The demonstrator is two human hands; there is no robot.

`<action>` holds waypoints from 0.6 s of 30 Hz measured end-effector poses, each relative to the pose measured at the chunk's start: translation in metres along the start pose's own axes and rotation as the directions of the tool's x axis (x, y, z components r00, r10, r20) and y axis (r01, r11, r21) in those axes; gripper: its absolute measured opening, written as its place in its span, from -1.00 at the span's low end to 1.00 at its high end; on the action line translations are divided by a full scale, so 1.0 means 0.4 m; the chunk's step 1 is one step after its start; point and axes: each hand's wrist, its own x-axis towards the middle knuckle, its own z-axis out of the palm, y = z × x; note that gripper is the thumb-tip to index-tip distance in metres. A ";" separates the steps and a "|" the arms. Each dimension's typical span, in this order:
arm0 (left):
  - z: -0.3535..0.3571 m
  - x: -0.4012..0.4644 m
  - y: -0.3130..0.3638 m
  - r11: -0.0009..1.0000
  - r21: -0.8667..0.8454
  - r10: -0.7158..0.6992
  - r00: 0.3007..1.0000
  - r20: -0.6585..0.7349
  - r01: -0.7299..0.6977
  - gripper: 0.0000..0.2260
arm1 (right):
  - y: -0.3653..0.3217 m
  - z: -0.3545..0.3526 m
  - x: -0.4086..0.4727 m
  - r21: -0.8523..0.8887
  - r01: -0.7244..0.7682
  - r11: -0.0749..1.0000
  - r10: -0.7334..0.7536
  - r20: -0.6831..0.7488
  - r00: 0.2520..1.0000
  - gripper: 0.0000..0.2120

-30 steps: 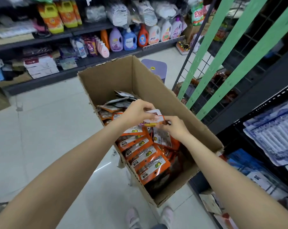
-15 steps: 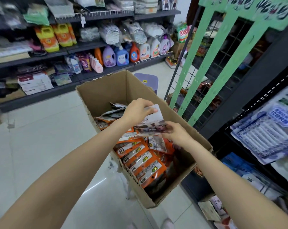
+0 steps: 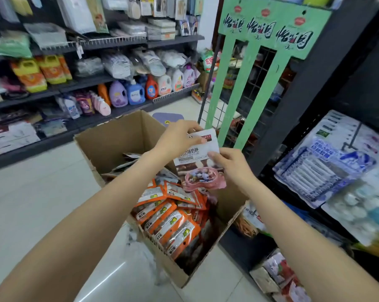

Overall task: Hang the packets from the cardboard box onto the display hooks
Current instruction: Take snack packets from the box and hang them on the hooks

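Note:
Above the open cardboard box I hold a white and brown candy packet upright. My left hand pinches its top edge from the left. My right hand grips its right side. Several orange packets lie stacked inside the box under the raised one. A green display rack with a wire grid stands just behind the packet, to the right of the box.
Dark shelving on the right carries hanging blue and white bags. Detergent bottles line the shelves across the aisle. A purple stool sits behind the box. Pale floor tiles lie to the left.
Both hands have lifted the white and brown packet up out of the box toward the green rack. The camera has tilted upward, showing more of the rack and shelves.

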 end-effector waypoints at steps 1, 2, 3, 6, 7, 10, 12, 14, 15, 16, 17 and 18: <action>-0.004 0.015 0.014 1.000 0.013 -0.013 1.000 -0.008 0.013 -0.87 | -0.012 -0.028 -0.007 0.032 -0.001 0.999 0.003 -0.050 0.999 -0.54; -0.006 0.030 0.029 0.999 0.031 -0.022 1.000 -0.005 0.022 -0.72 | -0.019 -0.059 -0.013 0.061 -0.015 0.998 0.021 -0.100 0.995 -0.58; -0.007 0.043 0.051 0.999 0.036 -0.020 1.000 0.000 0.020 -0.61 | -0.022 -0.091 -0.018 0.092 -0.035 0.995 0.047 -0.139 0.989 -0.62; 0.007 0.079 0.134 0.997 0.033 0.064 0.998 0.001 -0.064 -0.53 | -0.029 -0.184 -0.038 0.184 -0.047 0.982 0.083 -0.190 0.978 -0.75; 0.015 0.089 0.169 0.995 0.023 0.095 0.996 0.005 -0.095 -0.52 | -0.037 -0.218 -0.050 0.206 -0.055 0.977 0.100 -0.213 0.972 -0.83; 0.051 0.118 0.279 0.981 -0.012 0.191 0.981 0.016 -0.191 -0.56 | -0.066 -0.324 -0.097 0.266 0.000 0.964 0.083 -0.300 0.950 -0.92; 0.081 0.130 0.359 0.967 -0.061 0.247 0.969 0.021 -0.246 -0.66 | -0.085 -0.397 -0.135 0.289 0.015 0.957 0.095 -0.364 0.926 -0.86; 0.117 0.135 0.448 0.948 -0.129 0.296 0.955 0.030 -0.290 -0.81 | -0.095 -0.471 -0.171 0.327 0.024 0.945 0.133 -0.449 0.883 -0.74; 0.138 0.139 0.493 0.940 -0.159 0.312 0.950 0.032 -0.303 -0.86 | -0.098 -0.510 -0.188 0.341 0.036 0.940 0.149 -0.501 0.853 -0.69; 0.162 0.143 0.538 0.929 -0.191 0.329 0.944 0.032 -0.318 -0.88 | -0.101 -0.549 -0.205 0.349 0.055 0.935 0.155 -0.545 0.824 -0.66; 0.187 0.148 0.581 0.915 -0.229 0.348 0.937 0.026 -0.333 -0.87 | -0.106 -0.588 -0.227 0.353 0.079 0.932 0.150 -0.577 0.803 -0.71; 0.216 0.154 0.624 0.902 -0.264 0.358 0.933 0.016 -0.342 -0.87 | -0.108 -0.629 -0.249 0.346 0.115 0.931 0.128 -0.604 0.787 -0.79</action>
